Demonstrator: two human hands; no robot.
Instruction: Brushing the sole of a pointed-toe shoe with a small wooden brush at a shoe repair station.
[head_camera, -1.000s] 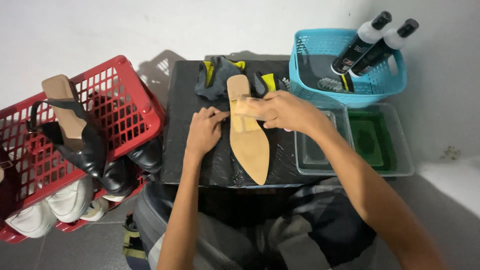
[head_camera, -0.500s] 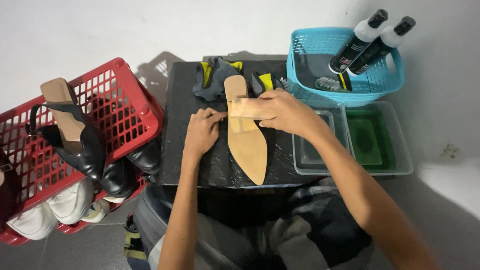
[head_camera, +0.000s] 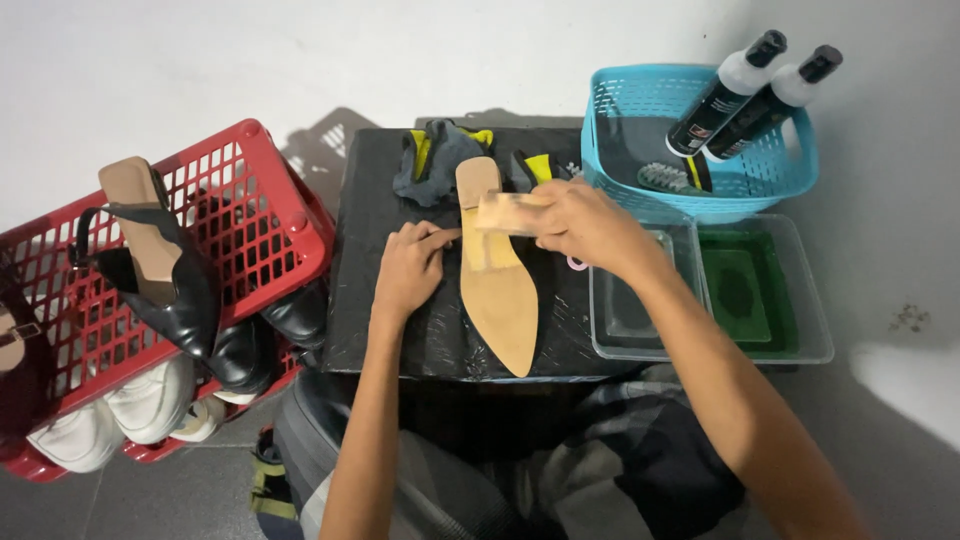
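Note:
A pointed shoe lies sole up on a black-covered table, its tan sole facing me and its toe towards me. My left hand rests on the table against the shoe's left edge, fingers curled onto it. My right hand is closed on a tan wooden brush pressed across the sole near the heel. A grey and yellow cloth lies bunched behind the heel.
A red crate at left holds black heeled shoes and white shoes. A blue basket at back right holds two bottles and a brush. Two clear trays, one with green liquid, sit right.
My right hand and the brush have shifted slightly along the sole near the heel. My left hand stays at the shoe's left edge. The view has barely moved.

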